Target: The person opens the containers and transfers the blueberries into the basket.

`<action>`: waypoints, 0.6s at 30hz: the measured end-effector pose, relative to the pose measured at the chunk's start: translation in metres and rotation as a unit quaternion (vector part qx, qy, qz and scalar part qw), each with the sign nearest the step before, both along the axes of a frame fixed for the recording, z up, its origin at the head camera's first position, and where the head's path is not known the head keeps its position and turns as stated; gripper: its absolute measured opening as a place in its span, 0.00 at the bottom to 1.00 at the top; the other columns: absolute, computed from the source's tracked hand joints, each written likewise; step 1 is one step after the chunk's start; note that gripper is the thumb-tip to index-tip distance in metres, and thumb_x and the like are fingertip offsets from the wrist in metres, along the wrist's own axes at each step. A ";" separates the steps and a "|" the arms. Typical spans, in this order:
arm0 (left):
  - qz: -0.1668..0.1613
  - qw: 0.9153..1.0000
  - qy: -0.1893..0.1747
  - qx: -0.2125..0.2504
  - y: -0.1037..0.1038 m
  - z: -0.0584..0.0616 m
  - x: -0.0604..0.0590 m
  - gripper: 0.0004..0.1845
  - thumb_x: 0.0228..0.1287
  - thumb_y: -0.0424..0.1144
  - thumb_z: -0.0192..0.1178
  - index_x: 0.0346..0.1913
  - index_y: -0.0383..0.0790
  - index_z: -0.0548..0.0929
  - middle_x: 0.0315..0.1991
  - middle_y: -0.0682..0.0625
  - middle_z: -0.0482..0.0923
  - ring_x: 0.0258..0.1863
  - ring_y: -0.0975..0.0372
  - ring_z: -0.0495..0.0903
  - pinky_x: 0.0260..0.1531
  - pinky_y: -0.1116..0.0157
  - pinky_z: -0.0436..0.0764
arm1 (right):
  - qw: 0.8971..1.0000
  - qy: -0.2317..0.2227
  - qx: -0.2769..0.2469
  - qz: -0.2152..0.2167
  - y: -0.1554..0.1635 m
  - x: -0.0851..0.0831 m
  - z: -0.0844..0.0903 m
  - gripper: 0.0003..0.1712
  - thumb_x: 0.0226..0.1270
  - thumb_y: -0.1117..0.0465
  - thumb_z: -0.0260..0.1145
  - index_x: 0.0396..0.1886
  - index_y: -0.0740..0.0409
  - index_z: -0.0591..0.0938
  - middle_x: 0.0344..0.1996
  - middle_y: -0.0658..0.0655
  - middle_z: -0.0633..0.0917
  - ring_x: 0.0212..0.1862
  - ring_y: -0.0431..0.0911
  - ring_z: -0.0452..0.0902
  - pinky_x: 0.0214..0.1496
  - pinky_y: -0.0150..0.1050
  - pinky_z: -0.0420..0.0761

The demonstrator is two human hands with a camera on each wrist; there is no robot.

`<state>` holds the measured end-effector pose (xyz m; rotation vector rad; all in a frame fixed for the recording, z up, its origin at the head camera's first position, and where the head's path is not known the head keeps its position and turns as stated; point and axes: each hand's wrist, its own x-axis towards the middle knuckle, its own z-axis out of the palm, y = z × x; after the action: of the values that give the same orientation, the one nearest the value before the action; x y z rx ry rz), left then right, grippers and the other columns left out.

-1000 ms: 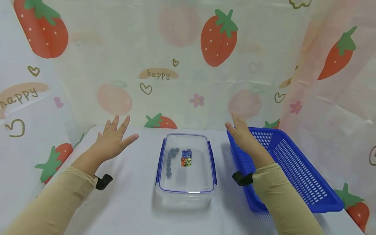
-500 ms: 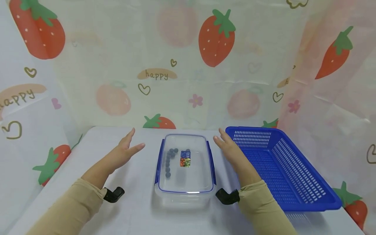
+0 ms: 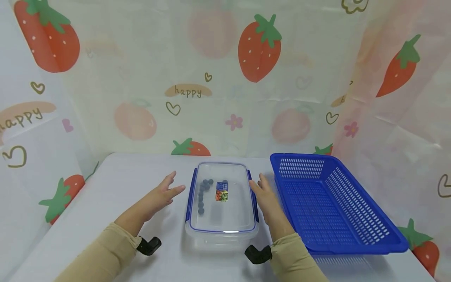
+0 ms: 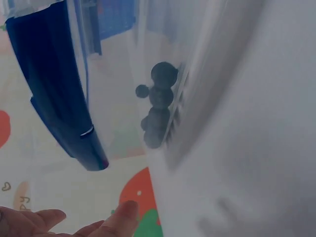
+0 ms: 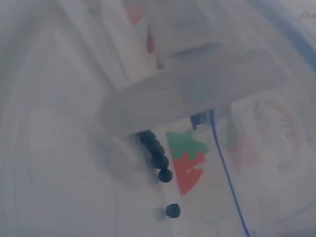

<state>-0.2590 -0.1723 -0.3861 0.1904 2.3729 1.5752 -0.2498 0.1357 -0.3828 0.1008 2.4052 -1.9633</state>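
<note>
A clear plastic food box (image 3: 232, 219) with a lid and blue side latches stands on the white table. Several dark round balls (image 3: 201, 197), perhaps blueberries, lie inside, mostly along its left side; they also show through the clear wall as dark balls (image 4: 160, 96) in the left wrist view. My left hand (image 3: 158, 201) hovers left of the box, fingers spread and apart from the blue latch (image 4: 54, 79). At the box's right edge is my right hand (image 3: 267, 203), fingers extended; whether it touches cannot be told. Neither hand holds anything. The right wrist view is hazy and shows no hand.
A blue perforated plastic basket (image 3: 318, 219) stands right of the box, close to my right forearm. Behind the table hangs a strawberry-print sheet (image 3: 225, 117), which also runs along both sides. White table surface (image 3: 165, 258) lies in front of the box.
Both hands have come down and inward, toward the sides of the box. My right hand has moved left, away from over the basket. Box and basket stay put.
</note>
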 end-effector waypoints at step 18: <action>0.021 0.995 -0.028 0.094 0.014 -0.023 -0.002 0.42 0.58 0.49 0.61 0.70 0.39 0.51 0.68 0.37 0.53 0.60 0.47 0.66 0.51 0.56 0.75 | 0.996 0.043 -0.083 -0.007 0.007 -0.011 -0.039 0.26 0.69 0.63 0.52 0.64 0.69 0.63 0.62 0.68 0.67 0.61 0.57 0.64 0.62 0.49 0.66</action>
<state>-0.2611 -0.1582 -0.4094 0.1333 2.1991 1.7987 -0.2610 0.1430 -0.4219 0.0291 2.2842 -2.2074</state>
